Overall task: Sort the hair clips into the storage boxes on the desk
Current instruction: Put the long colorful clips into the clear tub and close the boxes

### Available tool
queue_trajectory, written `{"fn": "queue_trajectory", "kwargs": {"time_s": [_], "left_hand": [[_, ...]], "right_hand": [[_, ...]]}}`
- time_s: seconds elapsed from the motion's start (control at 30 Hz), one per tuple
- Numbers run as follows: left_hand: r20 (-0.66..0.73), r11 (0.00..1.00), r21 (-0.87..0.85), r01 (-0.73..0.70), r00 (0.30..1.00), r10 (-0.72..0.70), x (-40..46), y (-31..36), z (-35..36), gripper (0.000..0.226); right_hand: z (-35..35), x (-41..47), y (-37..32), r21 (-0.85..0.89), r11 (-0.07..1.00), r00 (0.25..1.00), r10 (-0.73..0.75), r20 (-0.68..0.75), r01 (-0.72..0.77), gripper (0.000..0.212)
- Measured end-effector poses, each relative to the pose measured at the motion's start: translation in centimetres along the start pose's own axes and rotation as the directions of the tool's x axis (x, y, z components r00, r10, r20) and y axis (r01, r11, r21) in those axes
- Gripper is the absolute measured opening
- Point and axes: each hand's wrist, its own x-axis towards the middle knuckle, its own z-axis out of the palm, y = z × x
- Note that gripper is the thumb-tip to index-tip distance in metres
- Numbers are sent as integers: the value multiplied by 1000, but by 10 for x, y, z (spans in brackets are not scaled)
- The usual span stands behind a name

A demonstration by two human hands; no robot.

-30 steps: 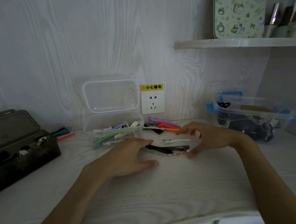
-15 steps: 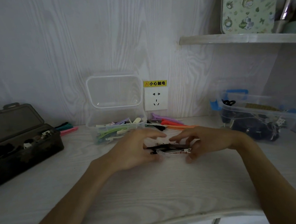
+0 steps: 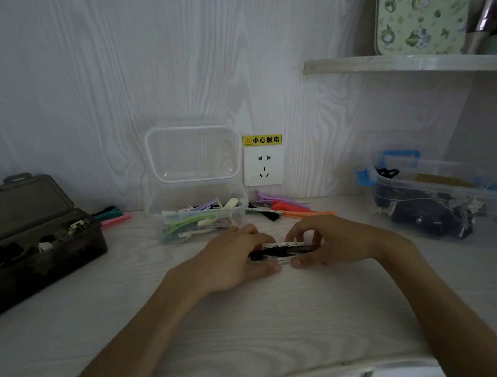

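My left hand (image 3: 233, 258) and my right hand (image 3: 339, 241) meet at the middle of the desk, both closed on a small bundle of hair clips (image 3: 282, 251): a white patterned one on top, black and clear ones below. Behind them stands a clear storage box (image 3: 156, 213) with its lid up, holding several pastel clips. Loose purple, red, orange and black clips (image 3: 288, 208) lie to its right by the wall. A dark grey box (image 3: 80, 249) sits open at the left. At the right stands a clear box with blue latches (image 3: 443, 184), holding dark items.
Pink and green clips (image 3: 113, 217) lie between the dark box and the clear box. A wall socket (image 3: 264, 166) with a yellow warning label sits behind the loose clips. A shelf (image 3: 407, 63) juts out at the upper right. The desk's front edge runs along the bottom.
Both hands have drawn together over the clips on the desk, gathered them into one bundle and closed on it. The camera has tilted slightly.
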Motion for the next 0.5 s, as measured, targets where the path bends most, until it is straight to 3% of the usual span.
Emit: {"fn": "queue_trajectory", "kwargs": {"time_s": [0.13,0.27,0.5], "left_hand": [[-100,980,197,21,995,-1,-9,5,8,46],[-185,998,19,54,982,-49,-13,9,5,34],[-273,998,-57,39,960,-53,-13,11,3,29]], "right_hand": [[6,3,0,47,999,997,-23,-76,26,29],[9,5,-4,45,998,985,-32,-171,41,26],[18,1,-9,33,998,954,-38,-297,50,24]]}}
